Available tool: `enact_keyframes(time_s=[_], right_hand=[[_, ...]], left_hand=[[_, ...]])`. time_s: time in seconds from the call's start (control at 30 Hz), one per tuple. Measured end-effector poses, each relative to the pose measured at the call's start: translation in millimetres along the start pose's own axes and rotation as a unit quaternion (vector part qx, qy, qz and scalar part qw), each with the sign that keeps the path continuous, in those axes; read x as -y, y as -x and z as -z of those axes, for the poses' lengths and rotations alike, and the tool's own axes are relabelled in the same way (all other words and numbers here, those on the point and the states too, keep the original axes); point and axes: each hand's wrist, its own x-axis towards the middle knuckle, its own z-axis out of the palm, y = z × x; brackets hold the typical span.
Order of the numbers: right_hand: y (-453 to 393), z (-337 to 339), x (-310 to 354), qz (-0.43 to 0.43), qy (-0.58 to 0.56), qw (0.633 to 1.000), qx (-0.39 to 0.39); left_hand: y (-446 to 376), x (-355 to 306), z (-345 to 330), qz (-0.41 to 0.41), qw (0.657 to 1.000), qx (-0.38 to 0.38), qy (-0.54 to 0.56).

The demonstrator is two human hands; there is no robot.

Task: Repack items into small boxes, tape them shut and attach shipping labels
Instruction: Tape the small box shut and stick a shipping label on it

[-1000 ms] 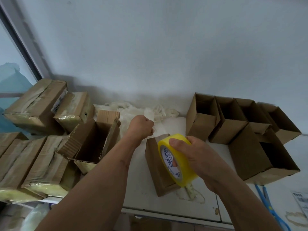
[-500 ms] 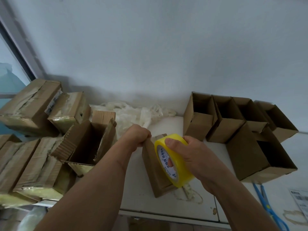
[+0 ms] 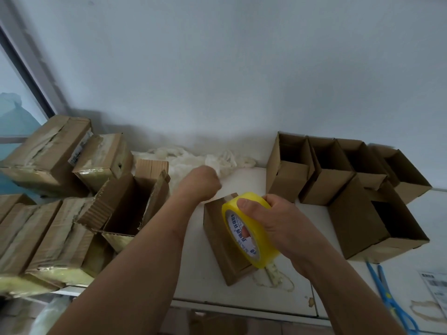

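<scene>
Cardboard small box (image 3: pixel 217 240), light and stiff, stands mid-table; right hand (image 3: pixel 273 223) grips yellow tape roll (image 3: pixel 244 228) against it, left hand (image 3: pixel 202 182) clenched beyond its top, contents unclear; hold by edges.

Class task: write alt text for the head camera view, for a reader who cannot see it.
A right hand grips a yellow tape roll against a small box on a white table, while the left hand, curled, is at the box's far end. Open boxes stand to the right, taped boxes to the left, and blue scissors lie at the right edge.
</scene>
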Motion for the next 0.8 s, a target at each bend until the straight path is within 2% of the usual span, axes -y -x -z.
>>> enact_keyframes(time_s=[0.03,0.07,0.17,0.2,0.3,0.37,0.6,0.8], right_hand=[[1.1,0.2,0.2,-0.001,-0.002,1.0,0.0],[1.9,0.2,-0.5,-0.002,-0.004,1.0,0.0],[5.3,-0.3,-0.3,-0.001,-0.014,1.0,0.002],[6.7,-0.8,-0.3,-0.002,-0.024,1.0,0.007],[13.3,-1.3,-1.9,0.012,-0.031,0.999,0.024],[16.7,0.3,-4.9,0.016,-0.037,0.999,0.024],[40.8,14.3,-17.8,-0.002,-0.047,0.998,0.043],[53.5,22.5,-33.8,-0.047,-0.017,0.997,0.059]], left_hand=[[3.9,-7.8,-0.3,-0.033,0.998,-0.02,0.04],[10.0,-15.5,-2.5,-0.053,0.996,-0.003,0.069],[18.6,-20.1,-21.5,-0.068,0.985,0.149,0.054],[17.9,-15.1,-26.8,-0.065,0.982,0.176,0.038],[10.9,-4.9,-30.9,-0.096,0.978,0.162,-0.094],[10.4,-7.3,-32.1,-0.104,0.975,0.146,-0.134],[15.9,-16.1,-34.7,-0.074,0.982,0.092,-0.149],[18.1,-16.2,-34.2,-0.068,0.98,0.083,-0.165]])
